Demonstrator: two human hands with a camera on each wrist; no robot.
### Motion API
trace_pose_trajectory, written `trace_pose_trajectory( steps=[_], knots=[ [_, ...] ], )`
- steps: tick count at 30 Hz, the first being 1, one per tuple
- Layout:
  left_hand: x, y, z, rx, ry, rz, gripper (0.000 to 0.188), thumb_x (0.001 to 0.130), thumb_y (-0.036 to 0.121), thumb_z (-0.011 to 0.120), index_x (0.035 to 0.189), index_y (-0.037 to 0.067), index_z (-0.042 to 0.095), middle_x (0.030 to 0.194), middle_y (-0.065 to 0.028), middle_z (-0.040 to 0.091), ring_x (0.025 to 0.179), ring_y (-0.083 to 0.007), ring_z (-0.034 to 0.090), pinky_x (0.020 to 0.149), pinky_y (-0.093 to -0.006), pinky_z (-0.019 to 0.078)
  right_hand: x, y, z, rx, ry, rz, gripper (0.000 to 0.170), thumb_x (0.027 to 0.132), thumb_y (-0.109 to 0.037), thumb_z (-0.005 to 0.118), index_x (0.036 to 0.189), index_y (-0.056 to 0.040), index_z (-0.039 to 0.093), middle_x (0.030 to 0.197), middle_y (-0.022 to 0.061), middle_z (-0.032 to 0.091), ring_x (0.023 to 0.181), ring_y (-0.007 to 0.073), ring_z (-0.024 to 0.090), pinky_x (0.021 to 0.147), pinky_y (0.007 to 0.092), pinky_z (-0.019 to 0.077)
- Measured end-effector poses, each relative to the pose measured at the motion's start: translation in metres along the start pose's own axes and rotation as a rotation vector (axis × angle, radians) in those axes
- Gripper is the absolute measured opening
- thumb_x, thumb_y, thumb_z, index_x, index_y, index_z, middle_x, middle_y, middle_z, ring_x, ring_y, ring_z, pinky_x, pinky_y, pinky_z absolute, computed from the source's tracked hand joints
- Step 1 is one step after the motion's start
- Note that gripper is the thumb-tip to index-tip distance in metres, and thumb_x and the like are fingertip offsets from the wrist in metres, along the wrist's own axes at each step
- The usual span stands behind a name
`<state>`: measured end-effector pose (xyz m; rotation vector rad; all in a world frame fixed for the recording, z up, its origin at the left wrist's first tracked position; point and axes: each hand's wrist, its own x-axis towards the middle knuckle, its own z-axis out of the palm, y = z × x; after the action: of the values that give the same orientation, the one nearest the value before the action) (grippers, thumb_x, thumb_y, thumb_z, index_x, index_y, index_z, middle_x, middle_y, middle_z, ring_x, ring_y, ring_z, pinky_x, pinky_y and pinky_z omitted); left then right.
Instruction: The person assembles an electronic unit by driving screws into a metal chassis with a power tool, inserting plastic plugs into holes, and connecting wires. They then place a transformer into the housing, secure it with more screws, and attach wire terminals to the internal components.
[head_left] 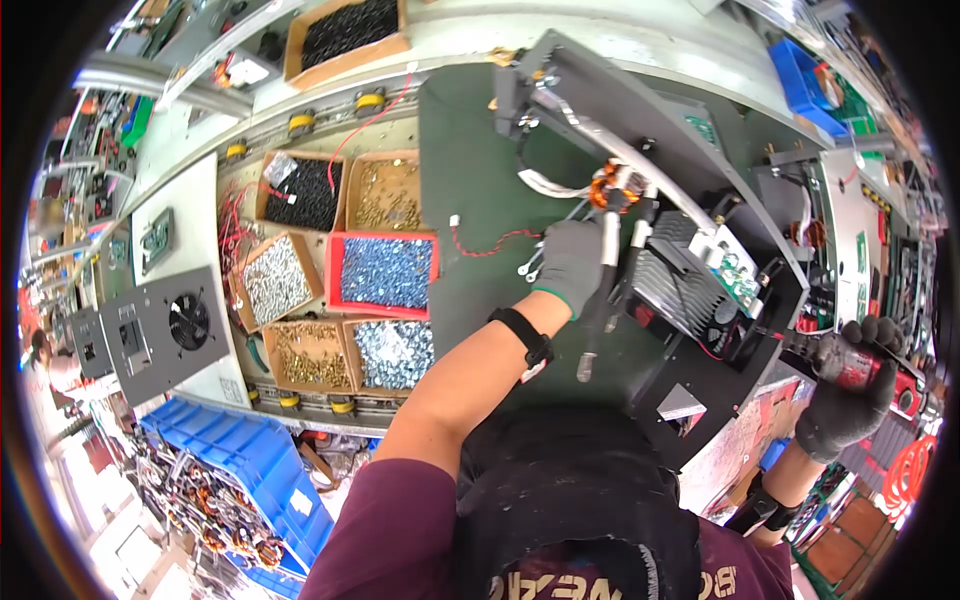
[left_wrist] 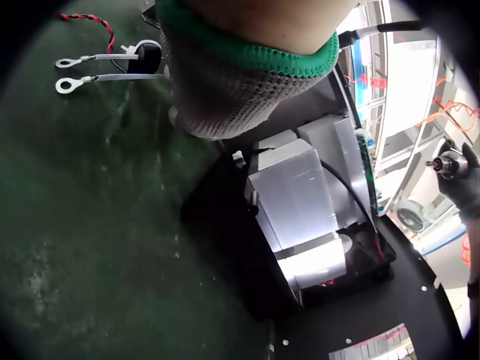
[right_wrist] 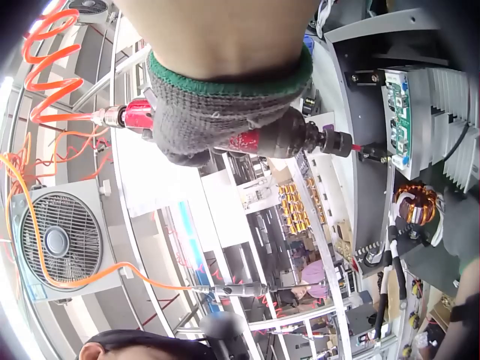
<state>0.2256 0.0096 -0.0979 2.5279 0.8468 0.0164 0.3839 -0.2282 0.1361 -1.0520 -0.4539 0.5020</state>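
Observation:
In the head view my gloved left hand [head_left: 572, 262] is curled over the cables below a copper-wound toroid coil [head_left: 612, 188]; its fingertips are hidden. Two ring terminals [left_wrist: 69, 85] poke out beside that hand. My gloved right hand [head_left: 845, 405] grips a red air screwdriver [right_wrist: 247, 141], fed by an orange coiled hose [right_wrist: 56, 75]. In the right wrist view, its bit points at a small black fitting [right_wrist: 373, 154] on the dark metal chassis [right_wrist: 360, 97]. Inside the chassis sit a finned heat sink [head_left: 680, 285] and a green circuit board [head_left: 735, 275].
Bins of screws and small hardware stand left of the green mat [head_left: 470, 150], among them a red bin [head_left: 434, 270]. A panel with a fan [head_left: 150, 335] lies further left. A blue crate [head_left: 240, 440] of wired parts is at lower left. A red twisted wire [head_left: 490, 250] crosses the mat.

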Motion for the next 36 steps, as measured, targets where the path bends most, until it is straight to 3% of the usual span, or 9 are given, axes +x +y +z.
trace_pose_trajectory(
  steps=[2, 4, 9, 12, 15, 25, 27, 30, 36],
  knots=[
    [0.003, 0.005, 0.004, -0.252, 0.089, -0.151, 0.019, 0.086, 0.018, 0.048, 0.084, 0.006, 0.063, 0.073, -0.0119, 0.067, 0.061, -0.0291, 0.066, 0.054, -0.0416, 0.0502, -0.006, 0.001, 0.003, 0.015, 0.061, -0.018, 0.046, 0.086, -0.024, 0.061, 0.121, 0.0016, 0.044, 0.110, 0.0113, 0.049, 0.099, 0.0225, 0.046, 0.090, 0.0382, 0.0410],
    [0.009, -0.004, 0.009, -0.016, 0.016, 0.042, 0.021, 0.088, 0.020, 0.048, 0.086, 0.006, 0.065, 0.072, -0.0142, 0.066, 0.064, -0.0304, 0.066, 0.058, -0.0420, 0.0517, -0.007, 0.004, 0.005, 0.011, 0.103, -0.096, 0.039, 0.085, -0.022, 0.063, 0.114, -0.0022, 0.047, 0.106, 0.0082, 0.048, 0.095, 0.0202, 0.044, 0.087, 0.0360, 0.0408],
    [0.007, 0.009, -0.011, 0.037, -0.055, -0.077, 0.020, 0.084, 0.021, 0.054, 0.092, 0.006, 0.065, 0.069, -0.0148, 0.065, 0.067, -0.0328, 0.065, 0.060, -0.0432, 0.0522, -0.010, 0.006, 0.017, 0.073, 0.056, -0.140, 0.035, 0.084, -0.018, 0.064, 0.112, -0.0060, 0.047, 0.101, 0.0055, 0.045, 0.092, 0.0198, 0.043, 0.083, 0.0363, 0.0415],
    [-0.020, 0.034, -0.041, -0.264, 0.029, -0.097, 0.023, 0.082, 0.019, 0.063, 0.103, 0.009, 0.062, 0.064, -0.0107, 0.060, 0.064, -0.0229, 0.064, 0.056, -0.0331, 0.0477, -0.007, 0.013, 0.015, 0.106, -0.008, -0.161, 0.036, 0.082, -0.016, 0.065, 0.113, -0.0083, 0.048, 0.099, 0.0062, 0.045, 0.093, 0.0208, 0.044, 0.082, 0.0375, 0.0425],
    [-0.056, 0.070, -0.071, -0.768, 0.016, 0.026, 0.025, 0.082, 0.012, 0.067, 0.105, 0.006, 0.062, 0.056, -0.0031, 0.042, 0.051, -0.0106, 0.042, 0.051, -0.0263, 0.0392, -0.006, 0.023, 0.045, 0.075, -0.026, -0.187, 0.037, 0.078, -0.013, 0.066, 0.111, -0.0073, 0.050, 0.092, 0.0065, 0.046, 0.085, 0.0213, 0.048, 0.076, 0.0369, 0.0436],
    [-0.062, 0.094, -0.081, -0.723, 0.210, 0.132, 0.025, 0.078, 0.009, 0.069, 0.103, 0.008, 0.063, 0.053, -0.0024, 0.040, 0.047, -0.0105, 0.040, 0.047, -0.0266, 0.0369, 0.007, 0.057, 0.079, -0.160, -0.140, -0.255, 0.036, 0.076, -0.021, 0.070, 0.103, -0.0085, 0.049, 0.089, 0.0087, 0.047, 0.079, 0.0229, 0.052, 0.071, 0.0375, 0.0458],
    [-0.057, 0.097, -0.081, -0.730, 0.211, 0.070, 0.026, 0.077, 0.015, 0.069, 0.102, 0.012, 0.063, 0.060, -0.0060, 0.057, 0.052, -0.0225, 0.058, 0.048, -0.0335, 0.0438, 0.009, 0.057, 0.085, -0.195, -0.165, -0.252, 0.036, 0.077, -0.020, 0.070, 0.103, -0.0081, 0.049, 0.088, 0.0087, 0.047, 0.078, 0.0226, 0.052, 0.069, 0.0378, 0.0464],
    [-0.040, 0.102, -0.077, -0.700, 0.316, 0.110, 0.024, 0.079, 0.011, 0.068, 0.103, 0.009, 0.064, 0.052, -0.0034, 0.044, 0.045, -0.0125, 0.044, 0.046, -0.0275, 0.0382, 0.021, 0.063, 0.073, -0.399, -0.142, -0.309, 0.036, 0.078, -0.019, 0.068, 0.106, -0.0071, 0.049, 0.087, 0.0084, 0.046, 0.077, 0.0220, 0.051, 0.068, 0.0377, 0.0468],
    [0.002, 0.106, -0.062, -0.585, 0.455, 0.102, 0.025, 0.078, 0.011, 0.068, 0.102, 0.010, 0.065, 0.059, -0.0060, 0.057, 0.051, -0.0175, 0.057, 0.050, -0.0301, 0.0447, 0.053, 0.082, 0.079, -0.347, -0.126, -0.328, 0.036, 0.079, -0.010, 0.062, 0.112, -0.0040, 0.050, 0.099, 0.0160, 0.058, 0.088, 0.0249, 0.060, 0.076, 0.0365, 0.0499]
  ],
)
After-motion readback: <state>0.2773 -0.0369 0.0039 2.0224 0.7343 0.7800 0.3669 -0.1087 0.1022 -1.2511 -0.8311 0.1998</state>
